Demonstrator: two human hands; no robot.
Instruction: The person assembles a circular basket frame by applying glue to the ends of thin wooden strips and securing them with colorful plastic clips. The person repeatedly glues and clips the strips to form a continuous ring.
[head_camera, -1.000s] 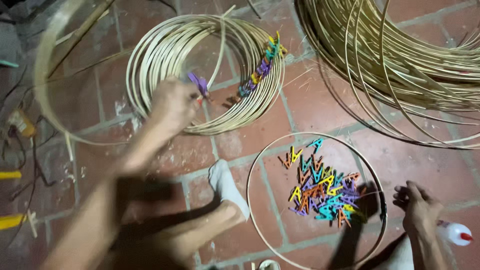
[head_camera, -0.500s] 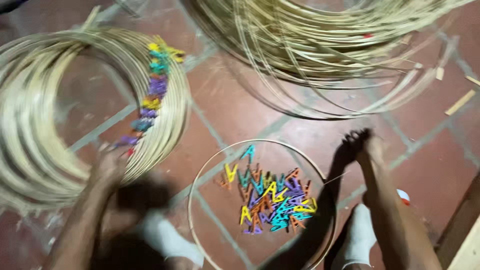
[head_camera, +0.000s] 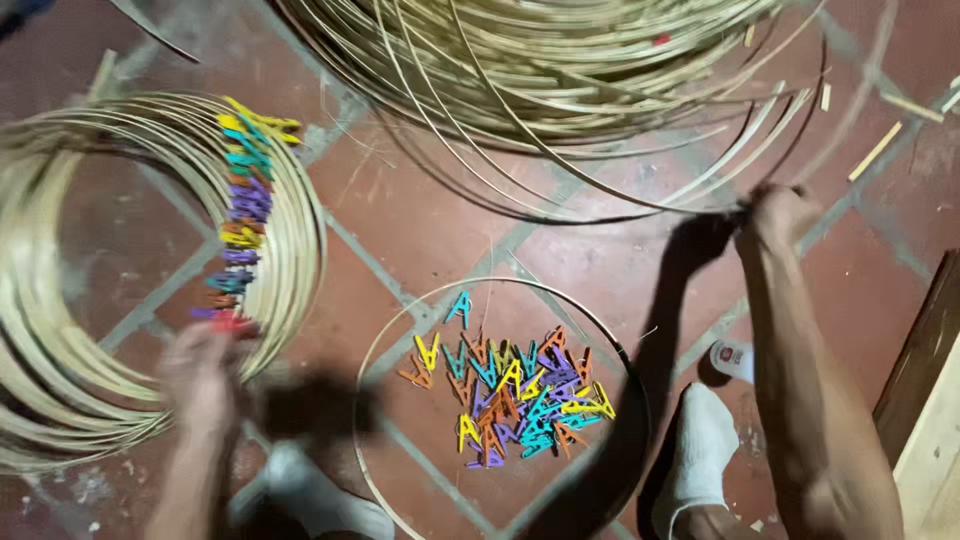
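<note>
Honestly, my left hand (head_camera: 200, 375) is blurred at the near edge of the pegged coil (head_camera: 150, 270), so I cannot tell its grip. My right hand (head_camera: 780, 215) pinches a loose strip (head_camera: 600, 195), far across the single hoop (head_camera: 400, 330) from that coil. Yanking could tangle the big heap (head_camera: 560, 70) or scatter the clothespins (head_camera: 510, 395).

— Your left hand (head_camera: 200, 375) is just a smear of motion; I can't tell if your fingers are closed on anything.

— And the clips (head_camera: 240, 215) under it?

— The lowest ones blur into your hand. The stack of cane hoops (head_camera: 60, 330) runs off the left edge, and the big loose coil (head_camera: 560, 70) is cut off at the top.

— My right hand (head_camera: 785, 215)?

— Your fingertips are hidden, curled under at the strip.
</note>
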